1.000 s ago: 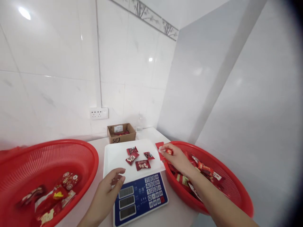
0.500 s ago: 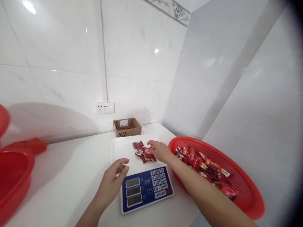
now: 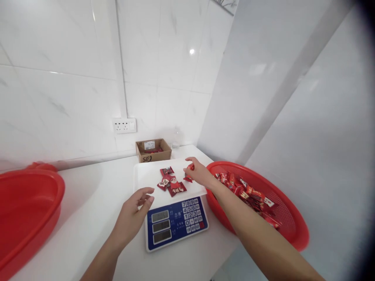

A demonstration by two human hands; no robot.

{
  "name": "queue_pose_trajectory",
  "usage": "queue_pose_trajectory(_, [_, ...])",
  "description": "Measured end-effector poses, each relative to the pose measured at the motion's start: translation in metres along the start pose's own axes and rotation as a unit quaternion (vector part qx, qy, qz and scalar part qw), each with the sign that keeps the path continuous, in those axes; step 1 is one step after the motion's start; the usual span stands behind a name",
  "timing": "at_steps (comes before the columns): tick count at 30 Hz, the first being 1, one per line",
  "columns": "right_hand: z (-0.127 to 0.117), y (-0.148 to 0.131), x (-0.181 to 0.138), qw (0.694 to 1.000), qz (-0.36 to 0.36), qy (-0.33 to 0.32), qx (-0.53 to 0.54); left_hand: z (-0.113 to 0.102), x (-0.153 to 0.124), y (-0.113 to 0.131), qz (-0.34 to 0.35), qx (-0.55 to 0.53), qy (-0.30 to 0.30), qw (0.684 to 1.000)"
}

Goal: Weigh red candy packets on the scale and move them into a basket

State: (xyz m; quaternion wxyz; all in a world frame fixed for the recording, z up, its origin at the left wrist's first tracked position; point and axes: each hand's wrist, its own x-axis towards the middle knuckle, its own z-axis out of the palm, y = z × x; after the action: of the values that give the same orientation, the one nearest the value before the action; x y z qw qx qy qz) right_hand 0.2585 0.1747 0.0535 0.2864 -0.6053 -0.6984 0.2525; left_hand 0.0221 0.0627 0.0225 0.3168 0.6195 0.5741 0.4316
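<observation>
Over the right side of the scale's white weighing tray [image 3: 142, 171], my right hand [image 3: 199, 173] has its thumb and fingers around a small red snack packet [image 3: 188, 178]. Part of that packet is hidden by the fingers. Several other red snack packets [image 3: 177, 189] lie together near the middle of the tray. My left hand [image 3: 135, 210], its fingers curled loosely and thumb apart, hovers by the tray's front left edge with nothing in it. In front of the tray is the scale's blue keypad panel [image 3: 177, 222], with three displays on its left half; their digits are too faint to read.
A red perforated basket [image 3: 295, 230] of snack packets stands to the right, below my right forearm. At the left is a large red basin [image 3: 32, 210]. Behind the tray sit a cardboard box [image 3: 156, 156] and a clear container [image 3: 176, 138] against the tiled wall.
My right hand has drawn a packet slightly away from the others on the tray. The view has shifted, bringing more of the left basin in. My left hand keeps its loose pose.
</observation>
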Motion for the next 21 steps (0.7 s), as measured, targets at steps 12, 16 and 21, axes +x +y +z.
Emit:
queue_pose_trajectory(12, [-0.002, -0.002, -0.008, 0.995, -0.021, 0.017, 0.094, -0.004, 0.001, 0.001, 0.004, 0.018, 0.007, 1.000])
queue_pose_trajectory(16, [-0.028, 0.010, -0.037, 0.995, -0.075, 0.063, 0.034, -0.007, 0.000, 0.000, 0.015, 0.007, 0.019, 1.000])
queue_pose_trajectory(21, [-0.058, 0.048, -0.082, 0.982, -0.059, 0.151, -0.098, -0.006, -0.001, 0.001, 0.023, 0.003, 0.022, 0.999])
